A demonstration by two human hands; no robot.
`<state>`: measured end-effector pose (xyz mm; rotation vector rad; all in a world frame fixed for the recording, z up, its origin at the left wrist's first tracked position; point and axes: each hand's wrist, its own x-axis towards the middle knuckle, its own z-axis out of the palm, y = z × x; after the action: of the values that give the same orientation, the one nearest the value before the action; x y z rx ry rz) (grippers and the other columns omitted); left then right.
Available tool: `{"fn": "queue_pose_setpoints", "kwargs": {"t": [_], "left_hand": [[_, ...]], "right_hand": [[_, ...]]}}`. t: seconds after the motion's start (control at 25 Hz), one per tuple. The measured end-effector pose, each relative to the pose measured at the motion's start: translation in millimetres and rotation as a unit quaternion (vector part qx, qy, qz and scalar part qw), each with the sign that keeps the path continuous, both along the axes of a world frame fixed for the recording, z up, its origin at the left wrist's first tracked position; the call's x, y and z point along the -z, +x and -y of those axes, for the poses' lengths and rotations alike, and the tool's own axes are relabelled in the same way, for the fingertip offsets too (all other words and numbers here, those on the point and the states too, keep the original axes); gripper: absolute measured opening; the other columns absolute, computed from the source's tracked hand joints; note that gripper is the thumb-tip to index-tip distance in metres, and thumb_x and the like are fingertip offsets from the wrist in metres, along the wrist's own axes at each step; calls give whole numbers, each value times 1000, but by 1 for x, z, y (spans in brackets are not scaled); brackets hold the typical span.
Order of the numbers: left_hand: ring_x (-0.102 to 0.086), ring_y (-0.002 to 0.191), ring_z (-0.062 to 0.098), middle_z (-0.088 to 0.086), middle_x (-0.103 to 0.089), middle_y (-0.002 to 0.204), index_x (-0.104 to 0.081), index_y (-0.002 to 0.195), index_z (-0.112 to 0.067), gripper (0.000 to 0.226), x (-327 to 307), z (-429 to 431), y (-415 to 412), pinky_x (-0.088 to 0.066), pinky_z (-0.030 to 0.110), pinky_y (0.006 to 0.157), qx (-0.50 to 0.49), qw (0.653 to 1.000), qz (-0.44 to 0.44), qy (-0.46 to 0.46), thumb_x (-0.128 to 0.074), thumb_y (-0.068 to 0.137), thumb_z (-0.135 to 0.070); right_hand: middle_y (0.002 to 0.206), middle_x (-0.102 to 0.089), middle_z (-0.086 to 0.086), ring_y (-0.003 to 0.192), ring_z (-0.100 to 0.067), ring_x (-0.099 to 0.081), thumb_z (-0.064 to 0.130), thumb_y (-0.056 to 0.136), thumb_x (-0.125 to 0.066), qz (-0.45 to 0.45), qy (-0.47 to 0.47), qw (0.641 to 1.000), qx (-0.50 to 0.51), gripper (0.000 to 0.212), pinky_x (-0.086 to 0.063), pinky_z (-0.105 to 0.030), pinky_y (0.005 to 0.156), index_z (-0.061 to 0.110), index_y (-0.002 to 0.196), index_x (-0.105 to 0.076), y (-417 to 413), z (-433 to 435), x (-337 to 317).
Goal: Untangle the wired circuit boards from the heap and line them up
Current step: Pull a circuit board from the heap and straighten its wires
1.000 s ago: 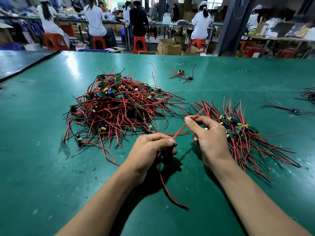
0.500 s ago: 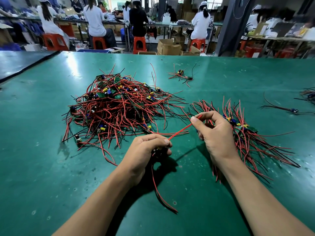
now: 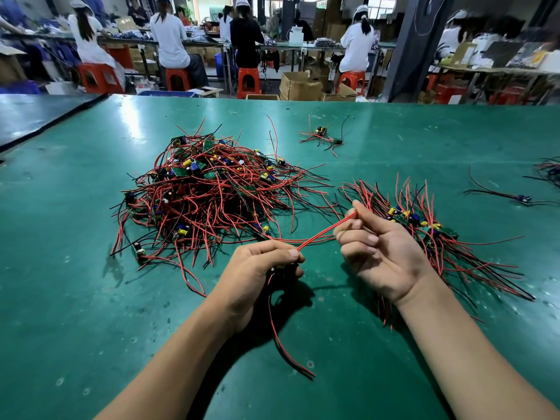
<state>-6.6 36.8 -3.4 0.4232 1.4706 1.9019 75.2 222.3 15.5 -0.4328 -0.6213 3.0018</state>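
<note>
A tangled heap of small circuit boards with red and black wires (image 3: 209, 195) lies on the green table (image 3: 75, 283), left of centre. A row of boards laid side by side (image 3: 430, 231) fans out at the right. My left hand (image 3: 260, 274) is closed around one board, mostly hidden in the fist, with its wires hanging down to the table. My right hand (image 3: 375, 250), palm turned up, pinches that board's red wires (image 3: 321, 234) between thumb and forefinger, and they run taut between both hands.
Loose wired boards lie apart: one group at the far centre (image 3: 322, 136), one at the right (image 3: 521, 197), more at the right edge (image 3: 550, 171). Behind the table several people sit on red stools at benches, with cardboard boxes (image 3: 300, 86) on the floor.
My right hand has slid outward along the red wires and turned palm up, lifting off the lined-up boards. The left hand holds its board in nearly the same place.
</note>
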Motion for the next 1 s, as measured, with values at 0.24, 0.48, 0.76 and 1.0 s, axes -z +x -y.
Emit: {"fn": "queue_pose_setpoints", "kwargs": {"t": [0.24,0.48,0.76,1.0], "left_hand": [[-64,59,15,10,-67,70,-72,71,-4,17,-1,1,-1,-52,19,56,-10,1000,3,-3,-62,84,2],[-64,59,16,10,-68,70,-69,86,0,8,-3,0,1,-52,20,56,-12,1000,11,-7,-62,87,-2],[-69,65,25,17,-74,86,-67,84,-10,7,-10,0,-1,-58,31,60,-87,993,45,70,-62,89,-11],[-56,71,20,4,-77,97,-68,97,-12,19,-13,2,-2,-48,29,68,-108,990,74,46,-65,88,-28]], "right_hand": [[69,-48,2,41,-2,-38,26,79,-69,38,133,986,92,20,-31,-12,36,10,73,-58,-2,3,-2],[75,-61,3,48,-4,-46,35,68,-79,71,319,942,83,38,-38,-15,41,11,96,-71,-4,11,7],[85,-69,1,59,-10,-57,9,82,-77,42,553,831,-45,18,-44,-18,51,16,99,-74,-2,35,19],[76,-71,3,60,-5,-60,10,77,-83,-19,568,812,-132,17,-41,-15,53,21,88,-76,3,40,13]]}}
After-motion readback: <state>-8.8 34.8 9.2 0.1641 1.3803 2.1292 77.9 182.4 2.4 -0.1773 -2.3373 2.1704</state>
